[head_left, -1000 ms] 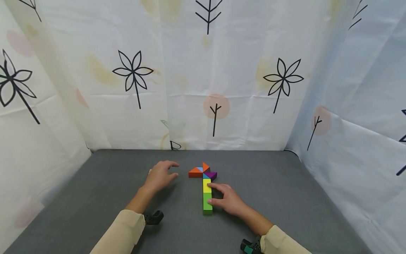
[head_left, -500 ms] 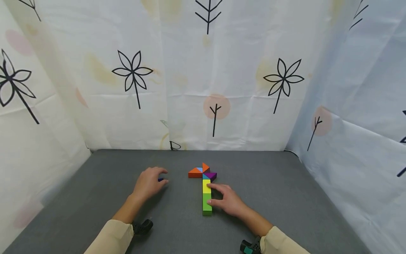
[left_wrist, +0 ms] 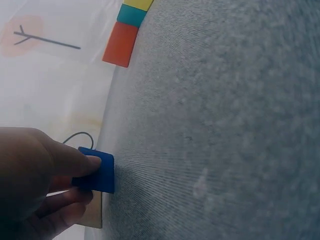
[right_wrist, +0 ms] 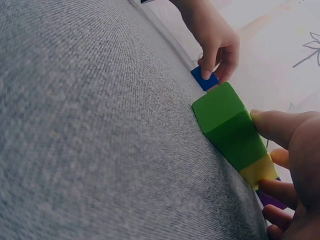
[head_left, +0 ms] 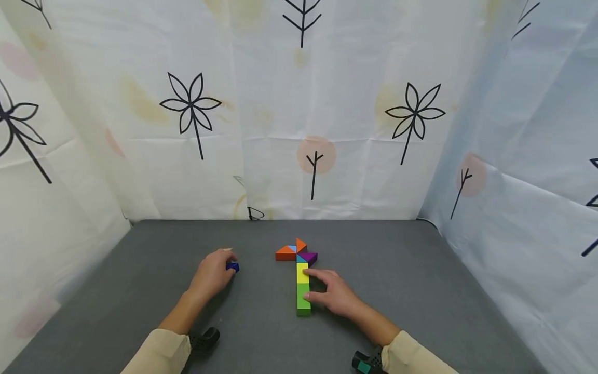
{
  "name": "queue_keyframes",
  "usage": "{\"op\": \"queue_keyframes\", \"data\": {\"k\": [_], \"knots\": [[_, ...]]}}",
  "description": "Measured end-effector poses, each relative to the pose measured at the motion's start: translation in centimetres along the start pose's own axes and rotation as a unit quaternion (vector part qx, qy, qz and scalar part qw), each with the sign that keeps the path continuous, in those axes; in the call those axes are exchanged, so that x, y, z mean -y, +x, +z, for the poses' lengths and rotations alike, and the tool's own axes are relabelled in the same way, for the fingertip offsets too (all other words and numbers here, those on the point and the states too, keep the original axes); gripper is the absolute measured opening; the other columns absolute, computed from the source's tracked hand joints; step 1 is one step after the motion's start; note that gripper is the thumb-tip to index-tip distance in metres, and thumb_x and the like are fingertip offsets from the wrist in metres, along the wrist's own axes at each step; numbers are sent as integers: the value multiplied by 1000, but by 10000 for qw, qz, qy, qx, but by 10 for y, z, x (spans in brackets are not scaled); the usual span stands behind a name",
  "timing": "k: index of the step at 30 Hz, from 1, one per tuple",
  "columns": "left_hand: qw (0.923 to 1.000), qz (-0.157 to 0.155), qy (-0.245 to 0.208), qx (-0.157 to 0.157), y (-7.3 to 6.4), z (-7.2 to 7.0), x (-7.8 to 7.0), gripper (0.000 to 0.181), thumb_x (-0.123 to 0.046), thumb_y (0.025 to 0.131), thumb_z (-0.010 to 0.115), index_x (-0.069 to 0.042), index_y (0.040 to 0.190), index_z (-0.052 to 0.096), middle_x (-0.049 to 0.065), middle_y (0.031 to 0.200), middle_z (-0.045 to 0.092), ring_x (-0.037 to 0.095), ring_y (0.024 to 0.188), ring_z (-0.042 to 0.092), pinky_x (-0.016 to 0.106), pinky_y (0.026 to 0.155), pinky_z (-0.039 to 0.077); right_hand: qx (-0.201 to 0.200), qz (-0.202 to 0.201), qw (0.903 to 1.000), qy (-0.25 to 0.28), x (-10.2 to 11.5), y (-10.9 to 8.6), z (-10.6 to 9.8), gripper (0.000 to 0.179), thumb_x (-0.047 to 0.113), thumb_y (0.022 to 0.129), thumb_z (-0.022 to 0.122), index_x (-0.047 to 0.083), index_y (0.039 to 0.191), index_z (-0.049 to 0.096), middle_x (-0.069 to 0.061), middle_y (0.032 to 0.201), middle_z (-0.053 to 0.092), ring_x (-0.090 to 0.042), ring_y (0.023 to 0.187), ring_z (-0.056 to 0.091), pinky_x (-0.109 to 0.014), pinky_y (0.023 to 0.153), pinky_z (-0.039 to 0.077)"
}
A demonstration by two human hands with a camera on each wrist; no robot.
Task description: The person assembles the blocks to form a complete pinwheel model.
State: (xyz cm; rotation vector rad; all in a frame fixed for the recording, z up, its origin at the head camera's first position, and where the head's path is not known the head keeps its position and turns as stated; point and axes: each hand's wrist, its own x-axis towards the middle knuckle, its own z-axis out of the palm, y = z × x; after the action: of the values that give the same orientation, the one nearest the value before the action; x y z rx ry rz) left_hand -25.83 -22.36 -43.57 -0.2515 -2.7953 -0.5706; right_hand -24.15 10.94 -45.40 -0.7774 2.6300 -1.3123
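Note:
My left hand (head_left: 212,274) pinches a small blue block (head_left: 232,266) between thumb and fingers, low at the table, left of a row of coloured blocks. In the left wrist view the thumb lies across the face of the blue block (left_wrist: 104,175). My right hand (head_left: 337,295) rests its thumb on the green block (head_left: 303,297) and its index fingertip on the yellow block (head_left: 302,272), the other fingers relaxed. Beyond the yellow one sit a teal triangle (head_left: 300,258), a purple triangle (head_left: 309,257), a light blue piece (head_left: 292,248) and two orange triangles (head_left: 286,253).
A pale wood-coloured block (left_wrist: 94,212) stands just behind the blue one in the left wrist view. The grey table (head_left: 397,275) reaches back to a patterned white cloth (head_left: 275,176), which also hangs at both sides.
My left hand has moved left and nearer, away from the row, and the blue block now shows in its fingers. My right hand keeps its place on the green and yellow blocks.

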Motion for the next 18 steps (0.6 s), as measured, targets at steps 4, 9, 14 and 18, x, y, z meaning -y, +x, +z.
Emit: {"op": "queue_keyframes", "data": {"k": [4, 9, 14, 18], "knots": [[10000, 18, -58, 23, 2, 0, -3, 20, -4, 82, 76, -6, 100, 71, 15, 108, 66, 32, 96, 63, 50, 80, 50, 1, -2, 10000, 14, -1, -1, 0, 58, 34, 87, 74, 15, 139, 55, -11, 138, 53, -37, 129, 39, -60, 101, 32], [9997, 102, -175, -99, 5, 1, -12, 19, -6, 82, 77, -8, 100, 71, 8, 96, 67, 26, 88, 62, 47, 76, 50, 2, -2, 10000, -41, -1, -1, 0, 58, 35, 87, 73, 15, 139, 55, -11, 138, 53, -37, 129, 39, -60, 101, 32], [9988, 223, -305, -302, 8, 3, -26, 16, -7, 81, 78, -10, 95, 70, 5, 93, 67, 23, 83, 62, 48, 79, 49, 24, 85, 10000, -41, 0, 0, 0, 58, 35, 87, 74, 17, 140, 55, -11, 138, 52, -36, 128, 39, -60, 100, 33], [9984, 242, -316, -394, 13, 6, -35, 15, -8, 81, 79, -11, 92, 70, 4, 92, 67, 21, 81, 62, 50, 85, 44, 16, 97, 9999, -43, -1, 0, 1, 59, 34, 87, 74, 17, 139, 55, -10, 138, 53, -36, 128, 39, -60, 100, 33]]}}
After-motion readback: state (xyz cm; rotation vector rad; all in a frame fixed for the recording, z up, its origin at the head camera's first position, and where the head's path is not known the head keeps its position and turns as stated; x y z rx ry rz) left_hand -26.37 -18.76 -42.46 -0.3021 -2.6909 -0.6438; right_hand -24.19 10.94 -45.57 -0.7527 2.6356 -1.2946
